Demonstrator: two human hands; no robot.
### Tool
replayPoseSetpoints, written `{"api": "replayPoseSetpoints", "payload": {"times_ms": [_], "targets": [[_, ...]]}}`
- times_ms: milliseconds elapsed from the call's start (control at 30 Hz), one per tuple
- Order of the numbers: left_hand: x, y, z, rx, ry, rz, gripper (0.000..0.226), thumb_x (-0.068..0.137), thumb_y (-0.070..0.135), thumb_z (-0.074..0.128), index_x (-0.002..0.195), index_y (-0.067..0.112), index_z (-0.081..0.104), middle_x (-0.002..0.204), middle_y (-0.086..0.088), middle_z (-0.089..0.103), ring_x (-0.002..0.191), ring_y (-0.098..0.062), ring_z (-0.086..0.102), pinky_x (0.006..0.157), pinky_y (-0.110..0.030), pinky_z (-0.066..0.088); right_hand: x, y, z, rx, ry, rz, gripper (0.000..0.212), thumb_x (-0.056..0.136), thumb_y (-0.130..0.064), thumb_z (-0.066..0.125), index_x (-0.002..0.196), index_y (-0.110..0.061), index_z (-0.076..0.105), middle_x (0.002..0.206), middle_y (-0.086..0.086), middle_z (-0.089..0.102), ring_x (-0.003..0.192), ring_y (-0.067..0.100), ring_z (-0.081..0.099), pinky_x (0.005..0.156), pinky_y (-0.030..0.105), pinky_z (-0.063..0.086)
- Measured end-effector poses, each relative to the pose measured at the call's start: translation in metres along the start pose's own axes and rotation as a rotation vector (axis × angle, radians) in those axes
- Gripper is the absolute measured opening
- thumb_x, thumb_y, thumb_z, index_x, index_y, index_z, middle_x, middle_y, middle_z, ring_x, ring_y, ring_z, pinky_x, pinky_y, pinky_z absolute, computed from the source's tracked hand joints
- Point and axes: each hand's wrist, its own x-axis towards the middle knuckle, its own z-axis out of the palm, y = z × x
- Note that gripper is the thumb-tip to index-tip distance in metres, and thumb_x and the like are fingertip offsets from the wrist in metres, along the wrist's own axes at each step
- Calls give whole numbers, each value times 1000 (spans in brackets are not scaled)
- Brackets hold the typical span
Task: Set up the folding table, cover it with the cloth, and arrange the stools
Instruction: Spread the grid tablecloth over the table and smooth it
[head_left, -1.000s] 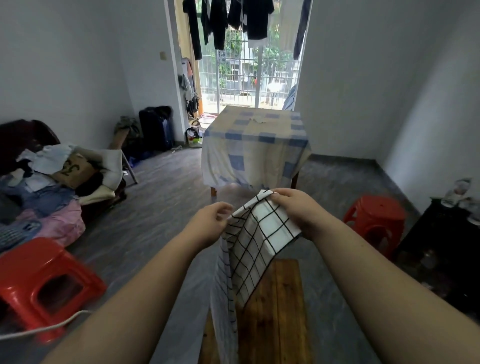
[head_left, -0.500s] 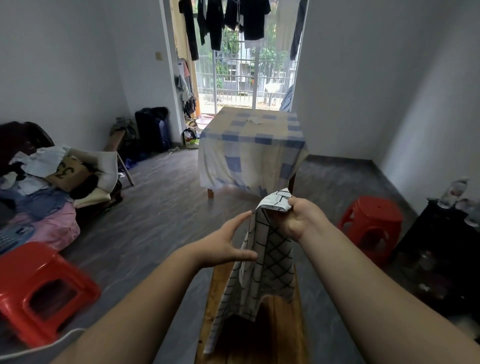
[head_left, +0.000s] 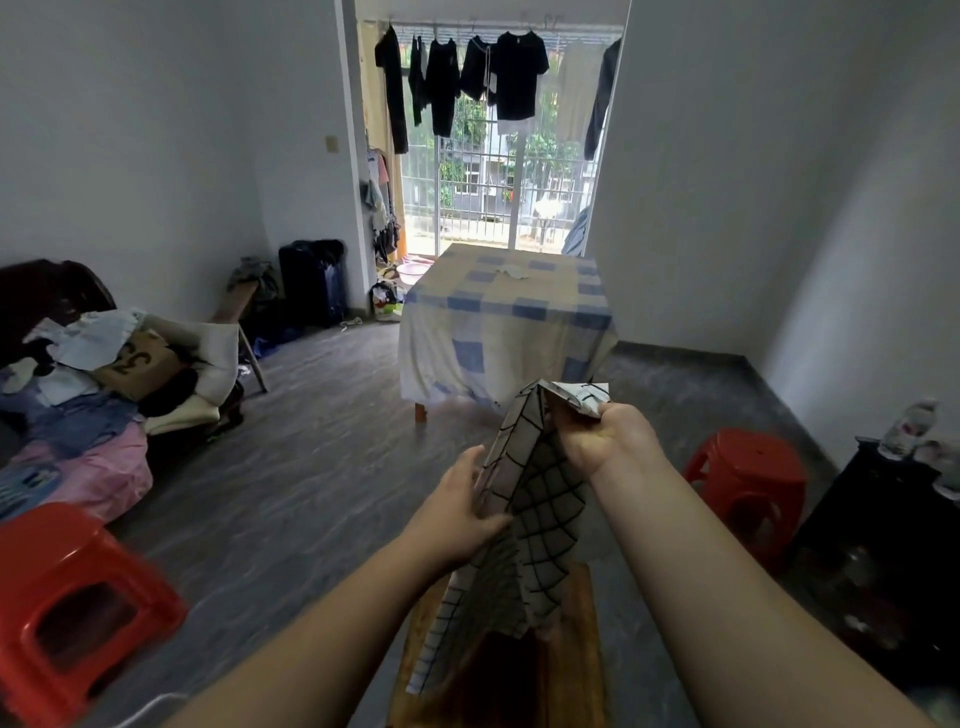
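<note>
A white cloth with a black grid (head_left: 535, 499) hangs in front of me over a narrow wooden tabletop (head_left: 566, 670). My right hand (head_left: 602, 439) grips the cloth's top corner, held up. My left hand (head_left: 462, 514) reaches to the cloth's left edge, thumb and fingers spread against it; a firm hold is not visible. One red plastic stool (head_left: 748, 478) stands on the floor to the right, another red stool (head_left: 67, 597) at the near left.
A table under a blue-checked cloth (head_left: 506, 322) stands ahead by the balcony door. A couch piled with clothes (head_left: 88, 384) lines the left wall. A dark cabinet (head_left: 883, 545) with a bottle sits at the right. Grey floor lies open between.
My right hand has lifted the cloth higher while the left let go of the top edge and moved down to the cloth's left side. The cloth has unfolded and hangs longer.
</note>
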Motion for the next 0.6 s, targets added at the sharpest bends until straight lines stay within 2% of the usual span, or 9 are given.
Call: {"api": "replayPoseSetpoints", "payload": {"times_ms": [33, 100, 200, 267, 333, 400, 500, 567, 600], "targets": [[-1, -1, 1, 23, -25, -10, 89, 74, 42, 76, 145, 45, 23, 142, 8, 44, 126, -15, 49, 103, -44, 46, 3, -2, 1, -3, 8, -6, 45, 104, -2, 20, 141, 4, 45, 139, 23, 53, 128, 39, 52, 80, 58, 44], [-1, -3, 4, 125, -14, -17, 74, 77, 39, 73, 136, 45, 30, 134, 10, 48, 114, -15, 56, 92, -42, 51, 6, -4, 3, -1, 27, -4, 46, 104, -2, 19, 141, 3, 46, 137, 23, 55, 128, 38, 52, 86, 56, 45], [3, -4, 1, 191, 96, -59, 36, 83, 21, 62, 110, 39, 44, 111, 9, 59, 91, -15, 61, 78, -44, 55, 7, -10, 4, -6, 39, -29, 51, 100, 4, 18, 143, 1, 45, 135, 20, 55, 129, 36, 52, 95, 54, 46], [5, -5, -9, 121, 159, -99, 22, 85, 14, 59, 90, 34, 51, 90, 7, 62, 80, -14, 60, 72, -42, 55, 10, -18, 2, -10, 47, -53, 52, 97, 8, 16, 138, 4, 48, 130, 22, 55, 116, 40, 59, 90, 55, 47], [9, -3, -23, 45, 236, -101, 23, 84, 5, 57, 79, 28, 53, 76, 5, 61, 72, -15, 57, 61, -28, 49, 7, -25, -1, -57, 40, -80, 49, 91, 13, 16, 124, 7, 52, 120, 27, 57, 91, 41, 61, 85, 55, 48], [13, 3, -39, -31, 313, -68, 29, 80, -4, 56, 72, 24, 54, 70, 6, 58, 65, -10, 52, 53, -16, 37, 2, -31, -5, -134, 27, -87, 40, 85, 17, 19, 105, 12, 54, 96, 30, 61, 76, 40, 62, 81, 46, 56], [25, 21, -63, -123, 330, 11, 33, 75, -10, 56, 71, 22, 61, 68, 11, 62, 63, -3, 53, 55, -9, 39, -9, -37, -13, -215, 3, -95, 35, 94, 13, 26, 79, 7, 57, 60, 22, 65, 50, 31, 67, 49, 40, 59], [33, 31, -75, -92, 297, 33, 30, 76, -8, 57, 79, 21, 64, 74, 11, 65, 68, -4, 57, 57, -7, 39, -12, -37, -21, -314, -8, -55, 33, 95, 7, 33, 78, 0, 60, 61, 15, 65, 55, 24, 67, 52, 38, 59], [38, 34, -80, -81, 293, 32, 28, 77, -6, 57, 83, 20, 65, 78, 8, 66, 70, -6, 58, 57, -7, 39, -13, -36, -25, -458, -6, -31, 29, 94, 3, 38, 78, -4, 61, 64, 12, 64, 60, 21, 64, 57, 38, 60]]}}
